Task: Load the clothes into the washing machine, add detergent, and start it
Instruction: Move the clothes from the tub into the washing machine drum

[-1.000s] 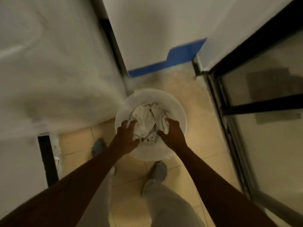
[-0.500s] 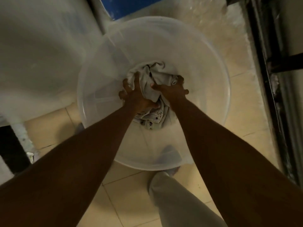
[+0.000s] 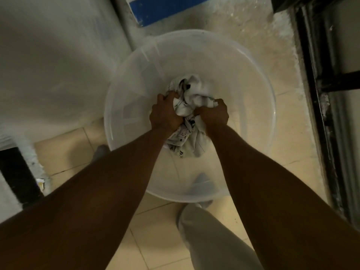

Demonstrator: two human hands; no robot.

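Observation:
A bundle of white clothes (image 3: 191, 98) with dark print lies in a round translucent plastic basin (image 3: 124, 98) on the tiled floor. My left hand (image 3: 165, 114) is clenched on the bundle's left side. My right hand (image 3: 213, 113) is clenched on its right side. Part of the cloth hangs down below my fists, inside the basin. A large white surface (image 3: 54, 63), blurred, fills the left of the view; I cannot tell if it is the washing machine.
A black metal door frame (image 3: 319, 106) runs down the right side. A blue strip (image 3: 155, 8) sits at the wall base behind the basin. A dark gap (image 3: 15, 172) opens at the lower left. My legs and feet stand on beige tiles under the basin.
The view has dropped close over the basin. Both hands went from touching the clothes to gripping them in fists, and the bundle has gathered and risen a little.

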